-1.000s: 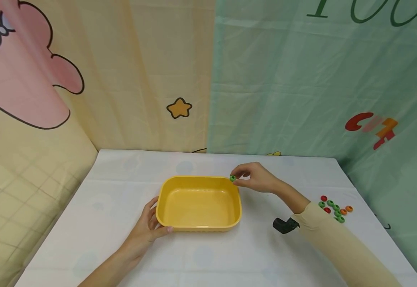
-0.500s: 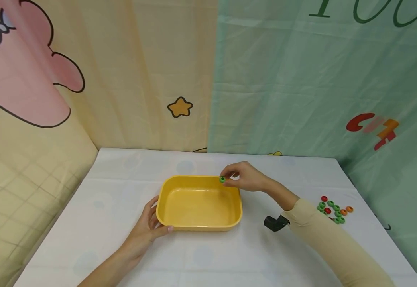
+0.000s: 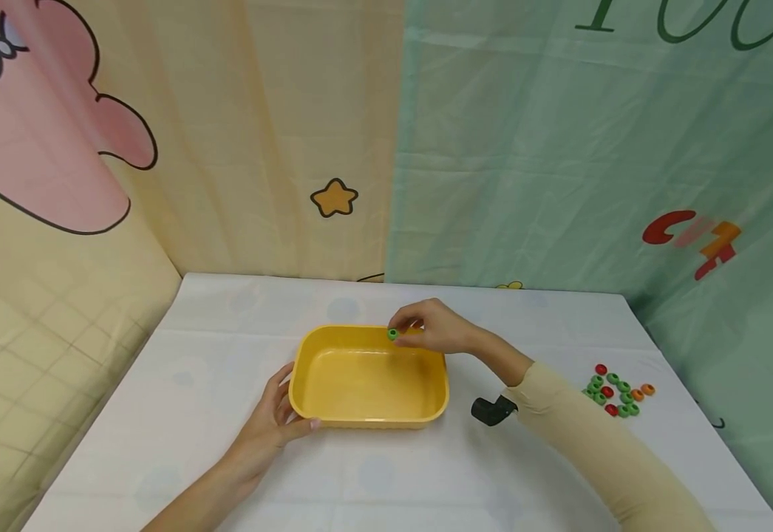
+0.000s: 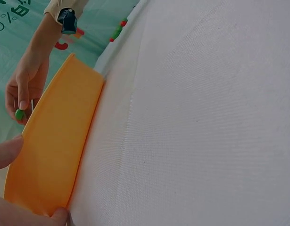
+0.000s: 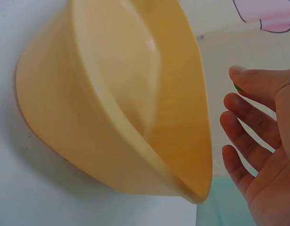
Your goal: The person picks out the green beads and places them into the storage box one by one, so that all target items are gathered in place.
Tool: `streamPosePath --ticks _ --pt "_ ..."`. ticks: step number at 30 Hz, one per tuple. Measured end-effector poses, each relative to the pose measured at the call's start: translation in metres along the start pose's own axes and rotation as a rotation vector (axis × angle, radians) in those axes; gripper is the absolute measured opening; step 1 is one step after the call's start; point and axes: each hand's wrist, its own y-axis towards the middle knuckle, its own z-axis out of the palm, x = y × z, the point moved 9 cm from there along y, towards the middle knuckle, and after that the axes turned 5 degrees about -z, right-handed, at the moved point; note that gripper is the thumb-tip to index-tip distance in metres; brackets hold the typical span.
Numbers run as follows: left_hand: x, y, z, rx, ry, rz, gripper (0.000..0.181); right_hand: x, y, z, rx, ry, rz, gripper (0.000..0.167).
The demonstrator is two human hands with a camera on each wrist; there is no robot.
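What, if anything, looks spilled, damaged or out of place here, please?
Nothing stands out. The yellow tray sits flat on the table with no visible cracks, the left grip holding its side. The right grip pinches a green bead, and the other beads lie grouped at the right.

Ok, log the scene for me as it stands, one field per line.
right hand: pinches a green bead
held bead: raised off the table, near the tray's far rim
left hand: grips the yellow tray at its left end
tray interior: no beads visible
loose beads: red, green and orange, on the white table, right of the tray
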Motion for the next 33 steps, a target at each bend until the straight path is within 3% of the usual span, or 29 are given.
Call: streamPosePath --ticks 16,33 --pt "0.000 -0.001 -0.002 -0.009 0.014 -0.021 0.107 0.020 0.036 0.021 0.051 0.025 -0.059 0.016" --pt "0.000 -0.002 0.001 0.013 0.003 -0.002 0.103 0.041 0.074 0.050 0.132 0.033 -0.133 0.017"
